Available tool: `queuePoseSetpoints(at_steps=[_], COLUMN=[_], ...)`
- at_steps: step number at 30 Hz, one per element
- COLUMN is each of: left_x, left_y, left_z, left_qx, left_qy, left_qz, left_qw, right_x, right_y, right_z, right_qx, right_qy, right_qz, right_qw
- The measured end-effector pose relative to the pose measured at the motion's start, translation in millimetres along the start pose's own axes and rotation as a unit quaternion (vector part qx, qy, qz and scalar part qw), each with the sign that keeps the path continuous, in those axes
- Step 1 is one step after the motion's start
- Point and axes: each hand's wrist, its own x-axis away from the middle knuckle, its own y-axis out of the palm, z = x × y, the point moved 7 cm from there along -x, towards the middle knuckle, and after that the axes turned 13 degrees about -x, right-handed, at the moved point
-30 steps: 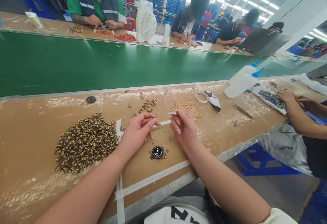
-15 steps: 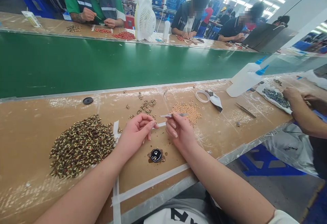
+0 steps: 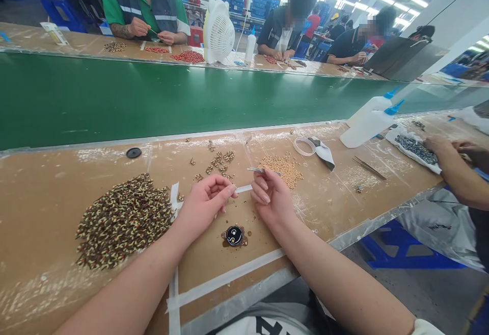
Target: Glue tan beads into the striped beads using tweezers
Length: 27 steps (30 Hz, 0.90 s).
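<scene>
Above the brown film-covered desk [image 3: 344,192], right hand [image 3: 272,198] pinches thin silver metal tweezers [image 3: 256,170], long axis near level, tips pointing left; left hand [image 3: 204,203] curled, fingertips pinched on something too small to tell; small black round dish [image 3: 234,235] below; spotted brown bead pile [image 3: 122,218] left; green conveyor belt [image 3: 153,100] behind; factory hall; no readable writing.

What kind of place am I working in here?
Most likely a factory assembly line: a long green conveyor belt, people seated along taped benches sorting heaps of small parts, and stacked blue crates behind.
</scene>
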Motion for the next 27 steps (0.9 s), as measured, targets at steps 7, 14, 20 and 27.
queuePoseSetpoints(at_steps=[7, 14, 20, 27], left_x=[1.1, 2.7, 2.9, 3.6], left_y=[-0.7, 0.1, 2.4, 3.1], left_z=[0.3, 2.8, 2.6, 5.3], left_qx=[-0.005, -0.029, -0.038, -0.054], left_qy=[-0.004, -0.009, -0.008, 0.002], left_qz=[-0.004, -0.008, -0.021, -0.03], left_qw=[1.0, 1.0, 0.999, 0.998], right_x=[-1.8, -3.1, -3.2, -2.8], right_y=[-4.1, -4.2, -5.5, -2.2], right_z=[1.9, 3.3, 5.2, 5.7], right_qx=[-0.037, -0.046, -0.064, -0.073], right_qy=[0.025, 0.047, 0.059, 0.068], right_qz=[0.012, 0.003, 0.002, 0.003], right_qw=[0.999, 0.998, 0.996, 0.995])
